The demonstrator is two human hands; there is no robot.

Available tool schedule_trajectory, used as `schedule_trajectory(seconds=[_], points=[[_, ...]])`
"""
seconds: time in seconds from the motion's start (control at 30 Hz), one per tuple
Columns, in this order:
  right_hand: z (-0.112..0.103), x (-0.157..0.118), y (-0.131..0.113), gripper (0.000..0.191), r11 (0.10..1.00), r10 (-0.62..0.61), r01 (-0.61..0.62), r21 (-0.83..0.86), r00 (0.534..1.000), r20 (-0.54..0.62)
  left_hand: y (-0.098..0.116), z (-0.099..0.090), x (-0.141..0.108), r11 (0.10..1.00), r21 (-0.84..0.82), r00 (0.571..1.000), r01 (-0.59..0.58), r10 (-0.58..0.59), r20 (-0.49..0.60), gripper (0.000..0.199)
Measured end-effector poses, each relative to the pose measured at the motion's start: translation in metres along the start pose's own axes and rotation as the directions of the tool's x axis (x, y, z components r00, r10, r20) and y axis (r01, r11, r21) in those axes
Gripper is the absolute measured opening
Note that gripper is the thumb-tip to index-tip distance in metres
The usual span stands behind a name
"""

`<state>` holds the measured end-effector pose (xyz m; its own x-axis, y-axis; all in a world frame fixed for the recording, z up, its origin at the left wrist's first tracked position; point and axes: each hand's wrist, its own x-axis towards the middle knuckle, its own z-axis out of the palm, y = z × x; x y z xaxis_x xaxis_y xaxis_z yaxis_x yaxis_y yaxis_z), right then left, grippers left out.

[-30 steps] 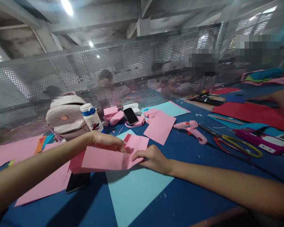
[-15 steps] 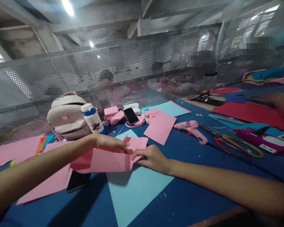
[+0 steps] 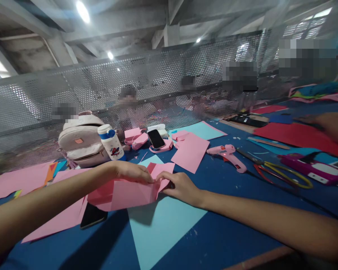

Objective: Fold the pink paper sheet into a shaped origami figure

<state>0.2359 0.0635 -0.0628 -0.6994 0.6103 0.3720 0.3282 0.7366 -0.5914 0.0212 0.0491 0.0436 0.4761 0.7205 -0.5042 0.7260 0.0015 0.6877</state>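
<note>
A folded piece of pink paper (image 3: 132, 194) is held up over a light blue sheet (image 3: 163, 225) on the blue table. My left hand (image 3: 133, 172) reaches across its top edge, fingers pressed on the paper near its right-hand fold. From the right, my right hand (image 3: 181, 187) pinches the flap at the same fold between thumb and fingers. The fingertips of both hands nearly meet there. Some of the left fingers are hidden behind the paper.
A black phone (image 3: 93, 216) lies under the held paper's left side. Behind stand a white backpack (image 3: 80, 140) and a bottle (image 3: 111, 142). To the right are a pink glue gun (image 3: 228, 155), scissors (image 3: 287, 176) and a purple case (image 3: 312, 167). Another person's hand (image 3: 331, 125) is at far right.
My left fingers have come closer to my right fingertips at the fold. The pink paper has tilted and bowed a little, its left end slightly lower.
</note>
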Motion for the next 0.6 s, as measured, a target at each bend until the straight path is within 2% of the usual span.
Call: schedule_trajectory(seconds=[0.07,0.17,0.3,0.4,0.47,0.5,0.53,0.57,0.6], points=[[0.0,0.0,-0.001,0.038,1.0,0.019,-0.019,-0.021,1.0,-0.004,0.001,-0.001,0.001,0.999,0.01,0.999,0.032,-0.032,0.017,0.026],[0.0,-0.001,-0.002,0.03,1.0,0.017,-0.017,-0.021,1.0,0.001,0.005,-0.004,0.005,0.997,0.04,0.995,0.069,-0.072,0.071,0.027],[-0.002,0.0,-0.003,0.023,0.999,0.037,-0.037,-0.013,0.999,0.006,0.016,-0.017,0.003,0.999,0.044,0.994,0.025,-0.03,0.107,0.03],[-0.003,0.001,-0.003,0.024,0.996,0.066,-0.067,0.059,0.998,0.017,0.029,-0.034,-0.014,0.997,-0.015,0.997,-0.072,0.072,0.026,0.041],[-0.004,0.002,-0.002,0.027,0.992,0.075,-0.076,0.099,0.997,0.007,0.039,-0.044,-0.031,0.988,-0.04,0.982,-0.148,0.142,-0.127,0.044],[-0.004,0.002,-0.001,0.027,0.991,0.078,-0.078,0.109,0.997,0.0,0.043,-0.048,-0.039,0.968,-0.035,0.927,-0.248,0.227,-0.298,0.045],[-0.004,0.002,0.0,0.027,0.99,0.082,-0.081,0.113,0.997,-0.007,0.047,-0.049,-0.047,0.946,0.011,0.842,-0.323,0.292,-0.454,0.044],[-0.004,0.003,0.001,0.025,0.99,0.086,-0.084,0.111,0.996,-0.014,0.05,-0.048,-0.054,0.922,0.107,0.724,-0.371,0.36,-0.588,0.04],[-0.004,0.003,0.002,0.024,0.99,0.092,-0.09,0.107,0.996,-0.02,0.051,-0.043,-0.06,0.895,0.238,0.582,-0.377,0.429,-0.691,0.035]])
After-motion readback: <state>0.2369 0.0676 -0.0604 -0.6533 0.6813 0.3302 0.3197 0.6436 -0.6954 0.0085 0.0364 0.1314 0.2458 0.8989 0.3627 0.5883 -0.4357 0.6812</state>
